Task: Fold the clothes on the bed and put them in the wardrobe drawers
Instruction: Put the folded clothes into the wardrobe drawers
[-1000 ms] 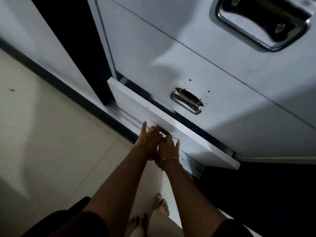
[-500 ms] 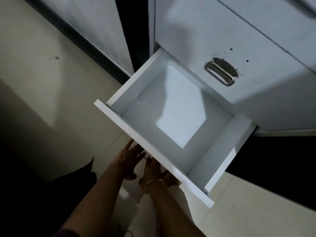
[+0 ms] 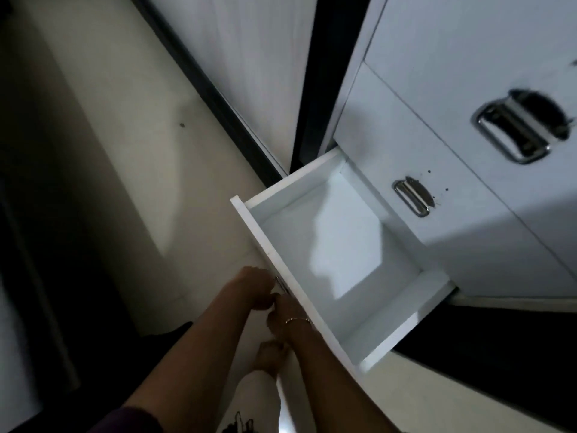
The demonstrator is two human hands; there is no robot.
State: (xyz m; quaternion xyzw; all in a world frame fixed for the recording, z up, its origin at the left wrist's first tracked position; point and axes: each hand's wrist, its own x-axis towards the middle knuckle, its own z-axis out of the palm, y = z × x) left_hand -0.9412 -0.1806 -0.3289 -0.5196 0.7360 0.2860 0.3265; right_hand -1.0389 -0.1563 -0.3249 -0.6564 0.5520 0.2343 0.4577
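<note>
Bottom wardrobe drawer pulled out over the pale floor

Our left hand and right hand sit at its front; can't tell the fingers' grip.

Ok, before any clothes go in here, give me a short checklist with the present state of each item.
1. Bottom drawer pulled out far enough to load: ok.
2. Drawer inside free of other things: ok, only a light patch shows.
3. Hands free to fetch clothes: not ok; left hand and right hand are at the drawer front.
4. Folded clothes within reach: cannot tell, none in view.
5. Middle drawer above shut, out of the way: ok.
</note>
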